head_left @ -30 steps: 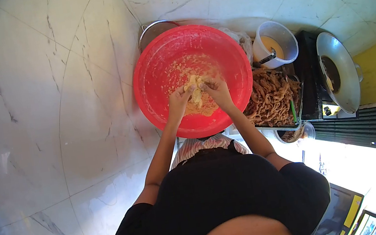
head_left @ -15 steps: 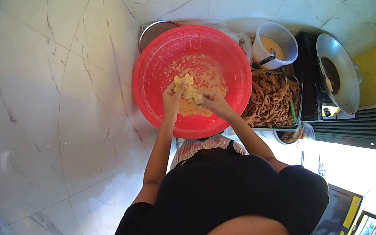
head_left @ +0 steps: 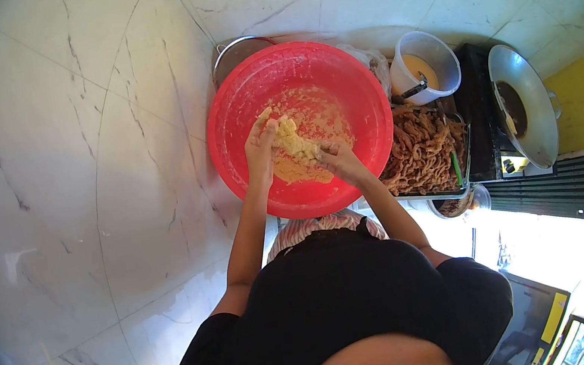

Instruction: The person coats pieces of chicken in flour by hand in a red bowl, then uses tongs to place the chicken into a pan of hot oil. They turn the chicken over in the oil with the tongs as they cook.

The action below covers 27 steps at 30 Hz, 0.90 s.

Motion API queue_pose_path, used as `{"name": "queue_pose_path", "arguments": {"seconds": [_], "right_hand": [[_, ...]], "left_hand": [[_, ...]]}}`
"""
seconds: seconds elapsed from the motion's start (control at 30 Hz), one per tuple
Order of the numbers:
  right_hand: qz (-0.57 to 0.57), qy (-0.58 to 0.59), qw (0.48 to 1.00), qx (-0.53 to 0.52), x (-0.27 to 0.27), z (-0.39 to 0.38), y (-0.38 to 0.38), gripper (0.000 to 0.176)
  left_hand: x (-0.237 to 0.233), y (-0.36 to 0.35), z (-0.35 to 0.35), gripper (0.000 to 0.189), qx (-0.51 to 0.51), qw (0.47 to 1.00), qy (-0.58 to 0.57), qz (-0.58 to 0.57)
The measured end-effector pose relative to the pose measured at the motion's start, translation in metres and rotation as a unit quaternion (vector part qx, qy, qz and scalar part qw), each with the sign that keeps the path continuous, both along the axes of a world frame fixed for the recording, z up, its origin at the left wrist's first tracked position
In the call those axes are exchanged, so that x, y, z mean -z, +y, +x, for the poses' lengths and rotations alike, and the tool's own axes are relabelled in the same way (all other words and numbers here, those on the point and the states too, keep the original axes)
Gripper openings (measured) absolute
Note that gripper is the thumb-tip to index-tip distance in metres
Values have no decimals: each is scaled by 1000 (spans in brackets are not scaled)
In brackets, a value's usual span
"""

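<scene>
Over the large red basin [head_left: 225, 139], my left hand [head_left: 259, 148] pinches one end of a pale yellow, flour-coated strip of food [head_left: 293, 142]. The fingers of my right hand [head_left: 339, 161] are closed on its lower right end. Stretched between both hands, the strip slants down to the right. Crumbly yellowish flour [head_left: 319, 114] covers the bottom of the basin below it. What lies under the coating is hidden.
Right of the basin is a tray heaped with brown strips [head_left: 420, 152]. Behind it stands a white bucket [head_left: 447, 70] of pale batter. A wide metal pan [head_left: 534, 108] with dark liquid sits farther right. Tiled wall [head_left: 129, 154] borders the left and back.
My hands have moved slightly apart, and the coated strip is drawn out longer between them. My left fingertips have shifted a little left and up.
</scene>
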State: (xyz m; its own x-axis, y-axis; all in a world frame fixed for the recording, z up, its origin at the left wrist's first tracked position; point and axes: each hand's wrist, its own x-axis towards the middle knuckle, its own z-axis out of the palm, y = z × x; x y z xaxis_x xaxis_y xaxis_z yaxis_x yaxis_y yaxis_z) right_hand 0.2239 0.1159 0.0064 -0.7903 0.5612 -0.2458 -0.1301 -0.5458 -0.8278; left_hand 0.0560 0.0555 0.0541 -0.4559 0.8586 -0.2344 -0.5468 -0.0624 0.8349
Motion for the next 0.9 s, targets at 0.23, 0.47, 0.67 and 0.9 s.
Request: {"name": "queue_pose_path", "arguments": {"seconds": [0.23, 0.47, 0.67, 0.9], "right_hand": [[-34, 58, 998, 10, -3, -7, -4, 45], [79, -82, 993, 41, -18, -25, -1, 46], [32, -59, 993, 94, -11, -26, -1, 34], [-58, 0, 983, 173, 3, 9, -9, 28]], "left_hand": [[14, 6, -7, 56, 89, 995, 37, 14], [6, 6, -19, 60, 99, 993, 59, -5], [31, 21, -22, 54, 138, 990, 22, 27], [39, 26, -17, 52, 167, 985, 1, -35]]}}
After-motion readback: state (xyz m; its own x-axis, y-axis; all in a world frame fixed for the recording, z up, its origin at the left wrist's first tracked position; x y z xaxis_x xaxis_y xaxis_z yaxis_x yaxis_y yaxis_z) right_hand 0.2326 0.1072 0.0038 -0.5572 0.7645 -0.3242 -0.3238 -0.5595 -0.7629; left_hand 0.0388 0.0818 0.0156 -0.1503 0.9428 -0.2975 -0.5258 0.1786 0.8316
